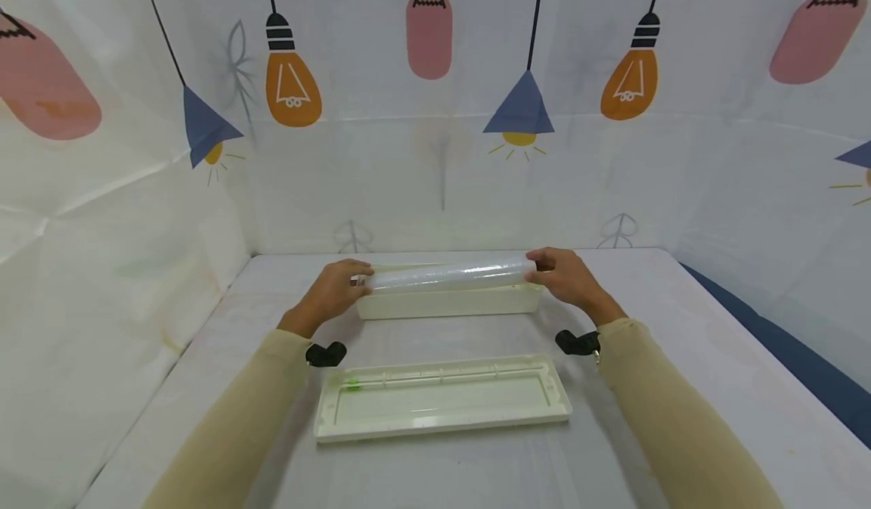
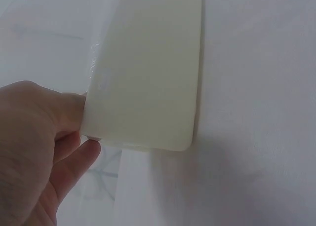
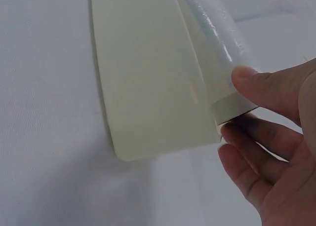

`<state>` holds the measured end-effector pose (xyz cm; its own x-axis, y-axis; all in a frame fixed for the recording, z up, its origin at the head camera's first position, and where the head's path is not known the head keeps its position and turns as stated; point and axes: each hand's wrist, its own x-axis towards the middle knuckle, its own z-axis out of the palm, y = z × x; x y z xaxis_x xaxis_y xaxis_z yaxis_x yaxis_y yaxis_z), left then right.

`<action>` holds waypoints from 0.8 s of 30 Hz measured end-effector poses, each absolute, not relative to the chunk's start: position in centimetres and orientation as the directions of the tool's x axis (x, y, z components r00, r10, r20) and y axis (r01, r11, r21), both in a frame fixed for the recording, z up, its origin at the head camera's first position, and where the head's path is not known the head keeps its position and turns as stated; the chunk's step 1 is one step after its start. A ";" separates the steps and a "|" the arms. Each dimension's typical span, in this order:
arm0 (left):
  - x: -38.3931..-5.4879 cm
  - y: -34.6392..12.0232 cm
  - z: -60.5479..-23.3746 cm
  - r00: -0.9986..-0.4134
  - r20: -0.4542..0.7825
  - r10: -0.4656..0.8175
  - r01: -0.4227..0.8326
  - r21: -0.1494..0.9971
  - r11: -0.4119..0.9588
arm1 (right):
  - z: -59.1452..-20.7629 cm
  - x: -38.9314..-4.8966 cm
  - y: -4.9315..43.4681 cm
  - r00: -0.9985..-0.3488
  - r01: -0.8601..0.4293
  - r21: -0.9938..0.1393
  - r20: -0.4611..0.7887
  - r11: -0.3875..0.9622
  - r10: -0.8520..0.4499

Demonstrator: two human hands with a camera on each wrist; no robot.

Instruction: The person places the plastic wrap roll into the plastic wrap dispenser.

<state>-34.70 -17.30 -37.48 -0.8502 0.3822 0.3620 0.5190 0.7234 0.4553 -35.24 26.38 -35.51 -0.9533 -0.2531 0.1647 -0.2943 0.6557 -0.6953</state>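
Observation:
A roll of clear plastic wrap (image 1: pixel 449 275) lies along the top of a long cream box (image 1: pixel 449 305), its right end raised higher than its left. My left hand (image 1: pixel 333 290) holds the roll's left end at the box's end; the left wrist view shows thumb and fingers at that corner, with the roll's end mostly hidden. My right hand (image 1: pixel 568 278) grips the other end. In the right wrist view, the thumb (image 3: pixel 261 88) presses on the film roll (image 3: pixel 217 31) while fingers curl at its core, above the box wall (image 3: pixel 148 88).
Nearer to me lies a flat cream lid (image 1: pixel 442 420), inner side up, with a rail and a small green slider (image 1: pixel 352 383). A white-covered table (image 1: pixel 476 471) carries everything. Printed white curtains (image 1: pixel 381 169) hang behind and at the sides.

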 end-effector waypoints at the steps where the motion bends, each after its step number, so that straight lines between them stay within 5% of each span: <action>1: -34.7 -17.3 -37.5 -0.850 0.364 0.380 0.519 0.457 0.722 | -35.6 -35.3 26.4 -0.953 -0.296 -0.695 0.167 0.655 -0.253; 24: -34.5 -17.3 -37.5 -0.868 0.355 0.346 0.488 0.487 0.724 | -36.1 -35.0 26.3 -0.946 -0.323 -0.664 0.207 0.675 -0.249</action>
<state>-34.47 -17.31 -37.47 -0.8683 0.3460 0.3554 0.4880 0.7240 0.4875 -35.05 26.27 -36.07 -0.9462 -0.2485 0.2073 -0.3227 0.6749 -0.6637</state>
